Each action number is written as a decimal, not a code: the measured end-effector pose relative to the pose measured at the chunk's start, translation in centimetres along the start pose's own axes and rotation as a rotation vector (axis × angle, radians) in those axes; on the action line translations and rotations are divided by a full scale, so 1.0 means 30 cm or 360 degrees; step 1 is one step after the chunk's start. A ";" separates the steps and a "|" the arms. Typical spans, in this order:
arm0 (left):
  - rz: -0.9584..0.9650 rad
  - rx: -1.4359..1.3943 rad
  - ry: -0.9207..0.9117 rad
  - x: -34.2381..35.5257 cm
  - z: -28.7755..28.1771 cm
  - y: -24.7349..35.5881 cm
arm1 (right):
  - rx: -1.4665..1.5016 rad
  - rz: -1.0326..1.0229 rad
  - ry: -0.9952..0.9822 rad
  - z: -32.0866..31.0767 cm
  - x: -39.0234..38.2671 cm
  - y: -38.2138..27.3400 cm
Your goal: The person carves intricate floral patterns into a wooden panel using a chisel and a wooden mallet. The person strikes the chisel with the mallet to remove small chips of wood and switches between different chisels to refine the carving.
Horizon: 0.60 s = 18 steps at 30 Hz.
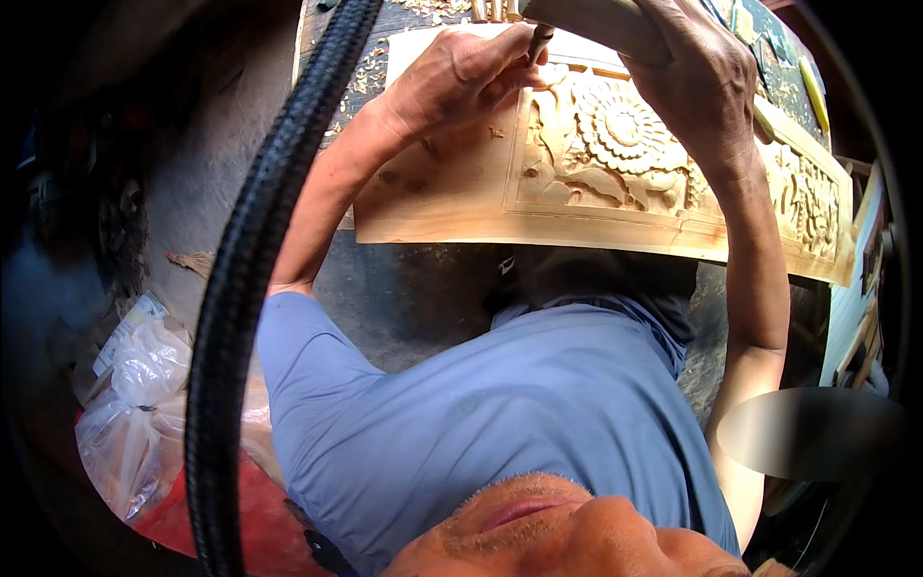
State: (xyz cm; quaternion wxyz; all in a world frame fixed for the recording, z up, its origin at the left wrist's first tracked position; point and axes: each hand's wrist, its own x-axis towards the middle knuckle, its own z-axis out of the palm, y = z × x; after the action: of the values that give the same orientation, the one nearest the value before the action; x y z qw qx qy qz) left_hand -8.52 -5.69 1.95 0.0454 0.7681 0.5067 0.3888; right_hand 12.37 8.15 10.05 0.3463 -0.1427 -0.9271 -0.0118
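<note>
A pale wooden panel (442, 216) lies across the bench, carved in relief with a round, many-petalled flower (630, 130) and leaf shapes around it. My left hand (466, 72) is closed around a carving chisel (540, 42), of which only a short dark part shows. It is held over the upper left corner of the carved field. In my right hand (702, 77) is a thick wooden mallet (611, 27), its end beside the top of the chisel. Whether the two touch, I cannot tell. The chisel's cutting edge is hidden by my left fingers.
Wood shavings (370, 72) are scattered on the dark bench behind the panel. Several tool handles (492, 10) show at the top edge. A yellow object (813, 91) lies at the far right. Tied clear plastic bags (144, 394) and red material (260, 514) are low on the left.
</note>
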 end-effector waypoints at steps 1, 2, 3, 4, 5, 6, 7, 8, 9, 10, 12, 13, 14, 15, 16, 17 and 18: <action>-0.0041 -0.0041 -0.0034 0.004 -0.011 0.006 | 0.0022 -0.0039 0.0047 0.003 0.005 -0.006; -0.0032 -0.0067 -0.0031 0.014 -0.019 -0.007 | 0.0027 -0.0062 0.0137 -0.004 0.014 -0.013; -0.0280 -0.0394 0.0007 0.010 -0.002 -0.030 | 0.0033 -0.0084 0.0229 -0.010 0.023 -0.020; -0.0527 -0.0724 0.0050 0.014 0.022 -0.041 | 0.0045 0.0009 0.0185 -0.014 0.028 -0.010; -0.0774 -0.1052 0.0096 0.012 0.033 -0.046 | 0.0061 0.0099 0.0142 -0.019 0.035 -0.003; -0.0876 -0.0861 -0.0128 0.001 -0.003 -0.068 | 0.0228 0.0095 0.0285 -0.030 0.052 0.004; -0.0882 -0.0867 -0.0146 0.012 -0.002 -0.066 | 0.0373 0.0109 0.0420 -0.050 0.068 0.015; -0.0888 -0.0871 -0.0163 0.019 0.001 -0.064 | 0.0518 0.0119 0.0556 -0.070 0.084 0.024; -0.0894 -0.0875 -0.0180 0.026 0.002 -0.060 | 0.0747 0.0166 0.0653 -0.079 0.089 0.023; -0.0855 -0.0783 -0.0184 0.020 -0.008 -0.047 | 0.1017 0.0189 0.0765 -0.071 0.095 0.021; -0.0777 -0.0600 -0.0196 0.005 -0.026 -0.016 | 0.0899 0.0073 0.0648 -0.030 0.063 0.027; -0.0564 -0.0399 -0.0140 0.000 -0.018 -0.005 | 0.0628 -0.0106 0.0483 0.009 0.044 0.068; -0.0335 -0.0208 -0.0087 0.003 -0.003 0.000 | 0.0594 -0.0397 0.0377 0.044 0.062 0.107; -0.0106 -0.0019 -0.0031 0.009 0.008 0.004 | 0.0095 -0.0289 0.0204 0.043 0.017 0.101; -0.0099 0.0096 -0.0045 0.002 0.003 0.008 | -0.0176 -0.0231 0.0062 0.013 0.026 0.079; -0.0129 -0.0063 -0.0033 0.006 0.004 -0.008 | -0.0328 -0.0188 -0.0024 -0.025 0.049 0.081; -0.0160 -0.0223 -0.0020 0.012 0.009 -0.042 | -0.0373 -0.0114 -0.0008 -0.069 0.081 0.082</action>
State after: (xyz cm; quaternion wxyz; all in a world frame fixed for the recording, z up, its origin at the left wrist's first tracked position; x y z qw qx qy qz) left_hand -9.21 -4.69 1.39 0.1217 0.7391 0.5158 0.4157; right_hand 12.63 10.89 12.99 0.3242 -0.1491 -0.9248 -0.1321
